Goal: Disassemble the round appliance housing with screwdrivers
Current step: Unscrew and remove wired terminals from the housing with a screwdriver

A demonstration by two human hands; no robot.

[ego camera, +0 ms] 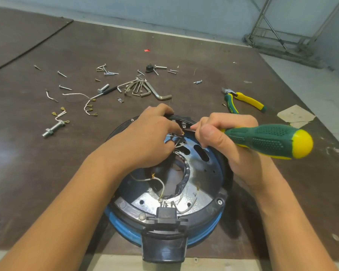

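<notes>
The round appliance housing (204,184), black-rimmed with a blue band and a shiny metal inner plate, lies open side up at the table's near edge. White wires (160,184) run loose inside it. My right hand (229,139) grips a green and yellow screwdriver (268,140), whose tip points left at the black terminal block (181,119) on the housing's far rim. My left hand (155,137) reaches over the far rim, its fingertips pinching a wire connector by that block, right at the screwdriver tip.
On the brown table (204,55) beyond the housing lie scattered screws (108,72), a bunch of hex keys (143,89), loose wire pieces with terminals (89,106), a bolt (54,129) and green-yellow pliers (243,100). A metal frame (282,36) stands at the back right.
</notes>
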